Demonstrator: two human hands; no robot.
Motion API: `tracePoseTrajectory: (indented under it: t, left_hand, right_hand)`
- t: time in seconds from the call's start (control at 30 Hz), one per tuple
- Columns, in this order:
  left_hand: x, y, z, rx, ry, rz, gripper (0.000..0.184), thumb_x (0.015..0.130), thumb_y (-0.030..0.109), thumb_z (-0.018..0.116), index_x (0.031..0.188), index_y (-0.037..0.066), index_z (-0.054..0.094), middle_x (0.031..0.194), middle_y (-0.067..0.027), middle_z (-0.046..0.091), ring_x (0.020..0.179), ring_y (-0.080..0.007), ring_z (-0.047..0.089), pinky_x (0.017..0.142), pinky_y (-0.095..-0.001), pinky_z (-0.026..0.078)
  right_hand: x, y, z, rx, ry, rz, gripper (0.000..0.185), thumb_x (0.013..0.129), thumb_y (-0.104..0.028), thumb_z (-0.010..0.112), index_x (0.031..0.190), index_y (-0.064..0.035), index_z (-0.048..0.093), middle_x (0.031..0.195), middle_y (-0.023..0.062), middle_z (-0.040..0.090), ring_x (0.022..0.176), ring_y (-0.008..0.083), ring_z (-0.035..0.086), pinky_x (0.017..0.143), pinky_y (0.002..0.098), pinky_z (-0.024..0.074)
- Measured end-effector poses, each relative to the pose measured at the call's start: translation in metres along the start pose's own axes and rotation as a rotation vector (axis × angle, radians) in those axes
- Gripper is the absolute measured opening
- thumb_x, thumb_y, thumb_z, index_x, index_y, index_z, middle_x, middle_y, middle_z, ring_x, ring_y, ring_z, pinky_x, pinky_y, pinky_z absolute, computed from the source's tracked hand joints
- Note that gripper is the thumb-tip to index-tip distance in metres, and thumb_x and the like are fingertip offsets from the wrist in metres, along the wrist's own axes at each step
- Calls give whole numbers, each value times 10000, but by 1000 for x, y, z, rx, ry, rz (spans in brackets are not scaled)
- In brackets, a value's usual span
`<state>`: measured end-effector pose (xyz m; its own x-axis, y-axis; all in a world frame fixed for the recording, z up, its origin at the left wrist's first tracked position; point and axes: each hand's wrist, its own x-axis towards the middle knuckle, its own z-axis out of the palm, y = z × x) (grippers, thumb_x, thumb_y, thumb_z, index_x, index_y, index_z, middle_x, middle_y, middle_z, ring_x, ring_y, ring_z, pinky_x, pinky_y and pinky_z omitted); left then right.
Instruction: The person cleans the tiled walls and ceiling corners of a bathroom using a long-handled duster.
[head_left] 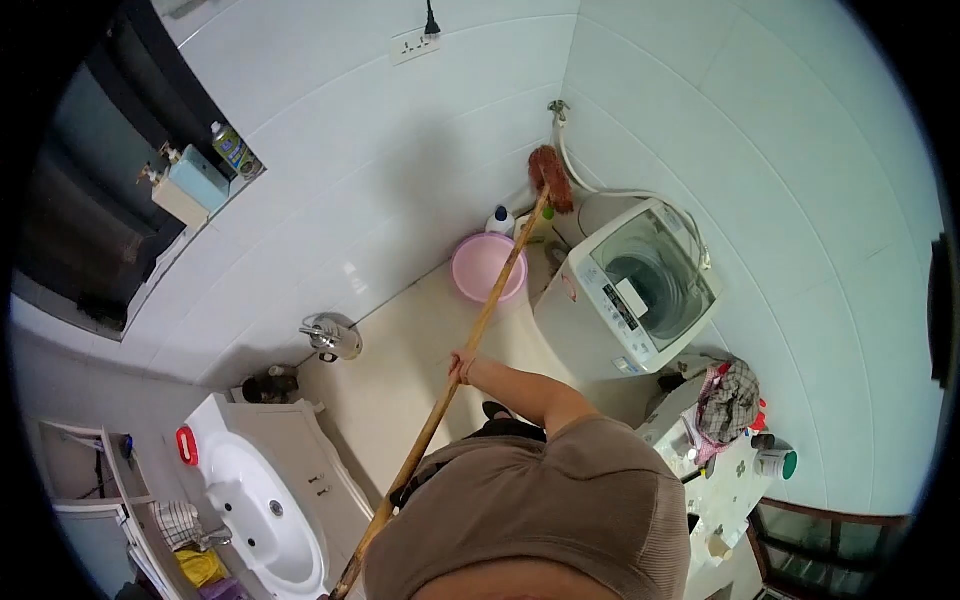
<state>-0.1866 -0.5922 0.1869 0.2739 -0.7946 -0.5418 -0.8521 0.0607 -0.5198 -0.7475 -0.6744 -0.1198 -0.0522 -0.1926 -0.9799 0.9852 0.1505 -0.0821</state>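
My right hand (462,367) is closed around the wooden pole of a long-handled mop (430,430). Its fluffy reddish-brown head (549,180) is up by the wall corner, just below a tap (558,106); whether it presses on the wall I cannot tell. The pole slants from there past my body to the bottom edge of the view. My left hand does not show. Under the pole, on the floor, sits a pink basin (487,266), with a white bottle with a blue cap (500,221) behind it.
An open top-loading washing machine (600,330) stands right of the basin, its hose (630,191) running to the tap. At lower left is a white washbasin (250,470) on a cabinet. A metal canister (335,340) stands by the left wall. Clothes (730,400) lie piled at right.
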Motion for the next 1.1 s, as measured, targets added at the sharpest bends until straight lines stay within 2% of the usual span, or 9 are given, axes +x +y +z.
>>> tracePoseTrajectory:
  t: [0.17, 0.4, 0.7, 0.77, 0.8, 0.83, 0.9, 1.03, 1.1]
  left_hand:
    - [2, 60, -32, -27, 11, 18, 338, 812, 367, 499, 893, 108, 699, 879, -139, 672, 854, -330, 644, 740, -430, 503]
    - [17, 38, -28, 9, -50, -18, 320, 817, 391, 515, 934, 149, 689, 919, -102, 672, 883, -314, 636, 772, -420, 497]
    - [-8, 64, 8, -21, -56, -13, 282, 817, 383, 545, 937, 174, 692, 924, -80, 677, 876, -281, 639, 768, -398, 498]
    - [-17, 64, 56, 473, 1186, 162, 274, 806, 389, 563, 908, 172, 693, 891, -65, 682, 832, -271, 648, 742, -393, 507]
    - [-13, 61, 52, 252, 602, 84, 275, 806, 397, 564, 888, 168, 692, 868, -53, 683, 805, -258, 651, 723, -387, 511]
    - [-16, 64, 53, 186, 464, 45, 287, 807, 409, 560, 887, 167, 691, 868, -56, 683, 804, -261, 652, 720, -389, 512]
    - [-13, 54, 72, 248, 586, 69, 311, 809, 433, 551, 885, 165, 688, 867, -63, 682, 802, -269, 652, 713, -392, 514]
    - [8, 19, 113, 665, 1392, 162, 360, 814, 482, 535, 881, 161, 684, 865, -78, 681, 798, -283, 654, 699, -399, 516]
    - [-16, 40, 26, 57, 50, 3, 384, 807, 490, 532, 911, 154, 685, 867, -85, 681, 803, -301, 648, 720, -419, 509]
  right_hand:
    - [48, -56, -7, 61, -31, -50, 340, 845, -159, 568, 543, -120, 416, 463, 24, 415, 403, 194, 433, 448, 365, 442]
    - [-6, -30, -5, 16, -160, -103, 346, 854, -212, 526, 539, -135, 407, 454, 19, 426, 400, 198, 459, 424, 360, 424]
    - [-2, -54, -25, -21, 16, -217, 176, 810, -99, 577, 683, -49, 465, 505, 72, 420, 384, 228, 434, 373, 373, 415]
    - [1, -53, -30, -40, -2, -229, 197, 816, -102, 559, 663, -67, 439, 497, 57, 414, 381, 204, 433, 380, 357, 411]
    - [2, -51, -34, -55, -13, -250, 220, 822, -104, 541, 644, -84, 413, 488, 43, 408, 379, 181, 431, 386, 340, 407]
    - [2, -49, -39, -58, -8, -245, 220, 822, -104, 541, 644, -84, 413, 488, 43, 408, 379, 181, 431, 386, 340, 407]
    - [-7, -53, -41, 59, -36, -201, 213, 818, -97, 548, 650, -79, 419, 494, 42, 416, 384, 180, 431, 400, 338, 416]
    - [-12, -42, -48, 67, -54, -139, 206, 815, -89, 544, 653, -79, 418, 491, 44, 415, 386, 178, 429, 407, 343, 423]
    - [-6, -41, -50, 29, -72, -172, 139, 824, -85, 540, 729, -27, 457, 501, 78, 439, 390, 211, 455, 375, 355, 422]
